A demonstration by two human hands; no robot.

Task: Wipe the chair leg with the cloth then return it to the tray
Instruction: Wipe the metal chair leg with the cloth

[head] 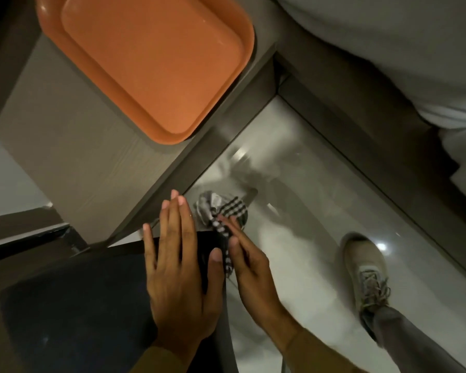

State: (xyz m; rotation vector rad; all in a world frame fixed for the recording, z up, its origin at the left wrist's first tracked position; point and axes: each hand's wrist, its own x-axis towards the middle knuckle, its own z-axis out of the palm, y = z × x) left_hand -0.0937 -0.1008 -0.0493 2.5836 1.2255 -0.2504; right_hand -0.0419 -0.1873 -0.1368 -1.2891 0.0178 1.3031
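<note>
The left hand (180, 267) is lying flat and spread on the dark seat of the chair (73, 313), fingers extended over its front corner, gripping nothing. Just beside it, the right hand (249, 267) is pinching the checked cloth (222, 214), which is hanging bunched past the seat corner, above the floor (the chair leg itself is hidden below the seat, so whether cloth and leg are touching cannot be told). The orange tray (151, 63) is sitting on a pale wood-grain table (73, 157), reaching to the table's far corner and well apart from the cloth. Glossy light floor tiles (301, 200) are reflecting bright spots between the table and a low brown ledge (361, 125) carrying white bedding (404, 49). A beige laced shoe (366, 270) is standing on the tiles to the right, grey trouser leg above it.
</note>
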